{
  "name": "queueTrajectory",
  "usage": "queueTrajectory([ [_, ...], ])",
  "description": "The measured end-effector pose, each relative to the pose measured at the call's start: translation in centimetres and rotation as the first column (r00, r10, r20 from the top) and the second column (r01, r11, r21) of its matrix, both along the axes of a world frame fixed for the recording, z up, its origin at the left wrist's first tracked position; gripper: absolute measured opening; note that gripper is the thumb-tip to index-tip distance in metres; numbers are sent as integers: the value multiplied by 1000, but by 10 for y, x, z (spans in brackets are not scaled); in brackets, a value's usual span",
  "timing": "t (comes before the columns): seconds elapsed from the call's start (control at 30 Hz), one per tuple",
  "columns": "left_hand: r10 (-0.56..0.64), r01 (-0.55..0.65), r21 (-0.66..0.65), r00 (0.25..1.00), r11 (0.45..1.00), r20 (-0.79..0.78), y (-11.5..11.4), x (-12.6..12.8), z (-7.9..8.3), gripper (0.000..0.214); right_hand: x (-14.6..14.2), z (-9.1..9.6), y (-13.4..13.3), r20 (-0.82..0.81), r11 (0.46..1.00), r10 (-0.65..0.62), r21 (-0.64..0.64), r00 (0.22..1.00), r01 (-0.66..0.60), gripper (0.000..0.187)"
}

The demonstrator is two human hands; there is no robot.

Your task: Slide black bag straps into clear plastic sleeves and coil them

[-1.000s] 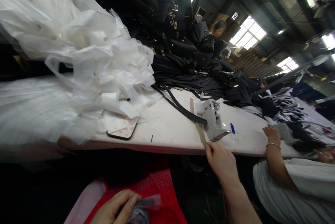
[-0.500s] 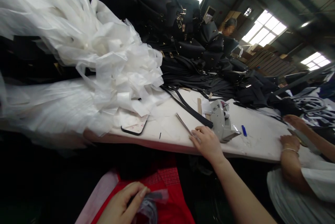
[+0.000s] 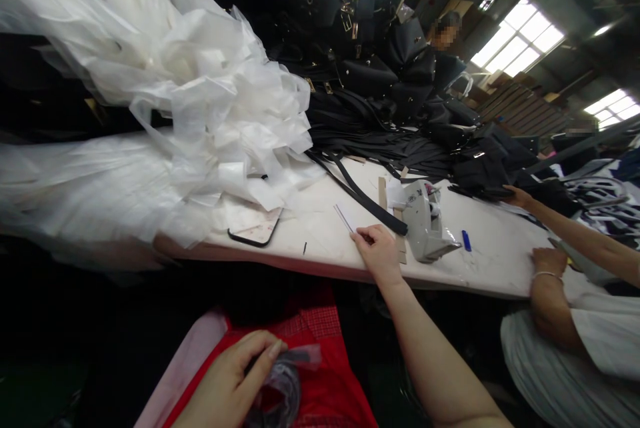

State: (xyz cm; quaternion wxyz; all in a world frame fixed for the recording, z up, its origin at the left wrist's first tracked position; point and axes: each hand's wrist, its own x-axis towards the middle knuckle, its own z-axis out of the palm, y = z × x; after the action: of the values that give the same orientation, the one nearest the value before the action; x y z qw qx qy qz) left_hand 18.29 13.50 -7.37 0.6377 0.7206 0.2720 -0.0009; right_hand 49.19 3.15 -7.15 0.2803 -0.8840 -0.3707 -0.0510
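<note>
Over the near table edge, my right hand point(image 3: 379, 253) is closed, pinching a pair of thin metal tweezers point(image 3: 343, 217) whose points face away to the left. A dark strap point(image 3: 373, 205) ends just beyond those fingers. Low in front of my red apron point(image 3: 327, 375), my left hand point(image 3: 233, 375) is closed around a coil of greyish clear plastic strip point(image 3: 286, 391). Its loose end sticks out past the thumb; the fingers beneath are partly hidden.
A tape dispenser point(image 3: 426, 225) stands right of my right hand, near a blue cutter-like piece point(image 3: 466, 240). A phone point(image 3: 257, 231) lies left, partly under heaped white plastic bags point(image 3: 200, 121). Black bags point(image 3: 370, 75) pile behind. A co-worker's arm point(image 3: 570, 228) reaches in at right.
My right hand has shifted left along the tweezers and now pinches them. My left hand stays with the coil. The co-worker's far hand has moved toward the black pile.
</note>
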Motion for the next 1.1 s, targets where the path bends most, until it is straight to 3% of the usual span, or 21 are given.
queueTrajectory([
  [0.2, -12, 12, 0, 1000, 1000, 12, 1, 3, 0, 37, 2, 13, 2, -97, 999, -28, -38, 995, 24, 27],
  [0.37, -23, 22, 19, 1000, 1000, 15, 1, 0, 0, 36, 9, 25, 6, -276, 993, -97, -86, 956, 76, 23],
  [0.7, -29, 29, 19, 999, 999, 40, -1, -4, -3, 36, 33, 24, 1, -437, 974, -176, -209, 882, 91, 41],
  [0.77, -26, 26, 8, 998, 1000, 48, 0, -4, -4, 35, 28, 29, 4, -343, 957, -164, -284, 925, 64, 36],
  [0.87, -22, 22, 0, 998, 1000, 53, 1, -6, -4, 34, 12, 39, 10, -3, 885, -18, -466, 1000, 14, 29],
  [0.93, -20, 21, -8, 998, 1000, 54, 2, -7, -4, 34, 3, 44, 13, 221, 820, 93, -571, 971, 51, 30],
  [1.0, -19, 21, -22, 998, 1000, 53, 3, -9, -4, 35, -1, 46, 14, 347, 783, 143, -613, 927, 108, 29],
  [1.1, -24, 27, -46, 999, 999, 49, 4, -9, -5, 34, 0, 47, 12, 415, 797, 154, -589, 897, 135, 28],
])
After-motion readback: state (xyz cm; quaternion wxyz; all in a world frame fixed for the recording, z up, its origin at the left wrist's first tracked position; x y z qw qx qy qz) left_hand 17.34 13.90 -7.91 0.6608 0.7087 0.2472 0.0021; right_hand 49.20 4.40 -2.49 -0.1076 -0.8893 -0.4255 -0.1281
